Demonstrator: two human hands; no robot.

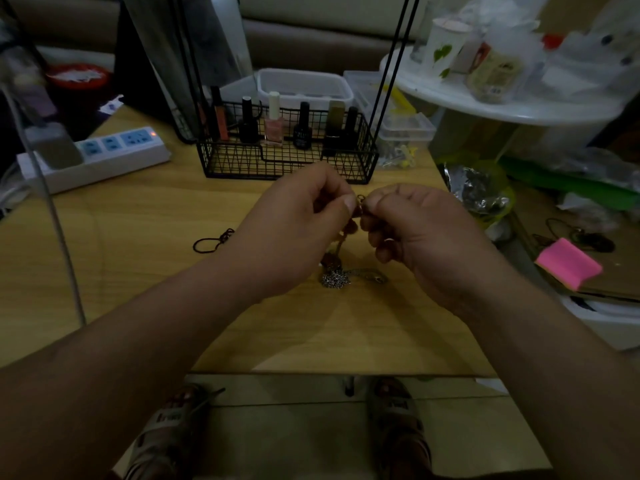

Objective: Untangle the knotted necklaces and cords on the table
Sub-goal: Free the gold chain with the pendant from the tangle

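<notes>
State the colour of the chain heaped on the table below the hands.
Silver. The chain heap shows best in the head view, the only one.

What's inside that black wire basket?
The wire basket holds upright bottles: a pink bottle, several dark bottles and an orange tube. The left hand covers part of its front edge; labels are too dim to read.

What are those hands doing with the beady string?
A person is picking at a brown beaded strand, pinching its top end between the left hand and the right hand, just above the wooden table. The rest hangs down toward a little heap of silver chain lying on the table. A knotted dark cord lies to the left, untouched. A wire basket of bottles stands behind.
</notes>
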